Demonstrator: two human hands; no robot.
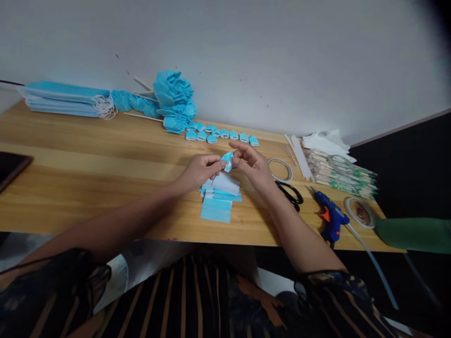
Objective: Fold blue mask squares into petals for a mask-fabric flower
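Note:
Both my hands meet over the middle of the wooden table (88, 164). My left hand (200, 170) and my right hand (252, 162) pinch a small folded piece of blue mask fabric (228, 159) between their fingertips. Just below them lies a small pile of cut blue and white fabric rectangles (220, 196). A row of several folded blue pieces (221, 134) sits behind my hands, near the wall.
A stack of blue face masks (66, 99) and blue fabric flowers on wooden sticks (172, 101) lie at the back left. To the right are a tape ring (281, 169), black scissors (291, 192), a blue glue gun (329, 216), packed chopsticks (340, 176) and another tape roll (359, 211). A dark tablet (10, 166) lies at the left edge.

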